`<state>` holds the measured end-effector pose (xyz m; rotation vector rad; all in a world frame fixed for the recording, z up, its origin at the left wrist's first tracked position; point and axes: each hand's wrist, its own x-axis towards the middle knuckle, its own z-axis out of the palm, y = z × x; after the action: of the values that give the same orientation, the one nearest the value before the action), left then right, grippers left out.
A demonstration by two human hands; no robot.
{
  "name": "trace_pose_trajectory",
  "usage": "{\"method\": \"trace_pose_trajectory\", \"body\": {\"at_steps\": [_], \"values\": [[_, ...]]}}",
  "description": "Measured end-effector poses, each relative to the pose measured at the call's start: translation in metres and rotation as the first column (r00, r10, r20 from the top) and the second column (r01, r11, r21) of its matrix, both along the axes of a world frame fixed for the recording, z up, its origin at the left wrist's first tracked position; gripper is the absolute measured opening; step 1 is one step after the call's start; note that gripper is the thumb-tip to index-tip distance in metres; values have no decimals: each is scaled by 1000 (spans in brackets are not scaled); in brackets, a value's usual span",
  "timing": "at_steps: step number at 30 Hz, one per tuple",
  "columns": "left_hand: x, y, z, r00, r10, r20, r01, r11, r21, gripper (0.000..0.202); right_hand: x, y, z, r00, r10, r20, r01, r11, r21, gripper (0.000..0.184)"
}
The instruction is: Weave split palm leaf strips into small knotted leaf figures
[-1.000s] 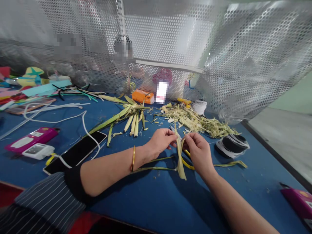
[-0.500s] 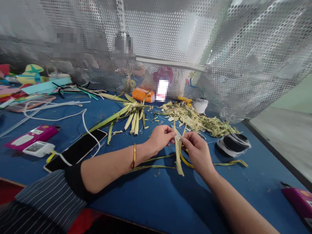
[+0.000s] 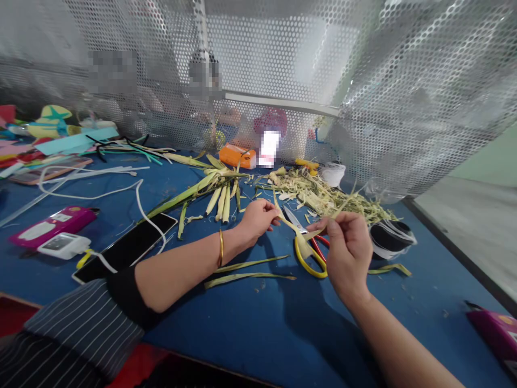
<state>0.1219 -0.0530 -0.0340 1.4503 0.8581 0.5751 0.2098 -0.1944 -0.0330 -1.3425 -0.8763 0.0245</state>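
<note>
A pale green-yellow corn husk (image 3: 304,244) is stretched between my hands, partly split into two strips that still join at a wider piece low between them. My left hand (image 3: 258,222), closed in a pinch, grips one strip. The other strip is pinched between the thumb and fingers of my right hand (image 3: 348,250). Beneath the husk lie scissors (image 3: 310,267) with one yellow and one red handle, blades pointing away. Two narrow husk strips (image 3: 250,277) rest on the table beside my left wrist.
Behind my hands are a bundle of husks (image 3: 220,186) and a heap of husk scraps (image 3: 323,194). A black-and-white roll (image 3: 391,240) sits at the right. To the left lie a phone (image 3: 129,248), a white cable (image 3: 141,199) and a purple packet (image 3: 56,226).
My hands have moved apart, the right one to the right and the left one slightly left. The husk's two strips have spread wide, and the scissors show more fully.
</note>
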Motion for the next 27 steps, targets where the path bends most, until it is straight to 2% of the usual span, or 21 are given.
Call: {"method": "trace_pose_trajectory", "body": {"at_steps": [4, 7, 15, 19, 22, 27], "values": [[2, 12, -5, 997, 73, -6, -73, 997, 0, 18, 0, -4, 9, 994, -85, 71, 71, 981, 180, 12], [2, 20, -4, 994, 109, -12, -109, 994, 7, 17, 1, -5, 14, 989, -132, 63, 112, 962, 250, 11], [-3, 48, -1, 972, 234, -14, -231, 967, 104, 15, 14, -6, 18, 959, -284, 8, 270, 918, 289, 10], [-7, 70, -6, 950, 312, -13, -303, 930, 206, 11, 24, -7, 18, 939, -344, -17, 338, 911, 237, 11], [-10, 84, -11, 947, 322, -5, -305, 904, 300, 9, 29, -5, 16, 947, -310, -89, 320, 933, 161, 16], [-13, 94, -13, 952, 306, -13, -279, 883, 377, 4, 32, 0, 12, 940, -109, -323, 151, 983, 106, 25]]}}
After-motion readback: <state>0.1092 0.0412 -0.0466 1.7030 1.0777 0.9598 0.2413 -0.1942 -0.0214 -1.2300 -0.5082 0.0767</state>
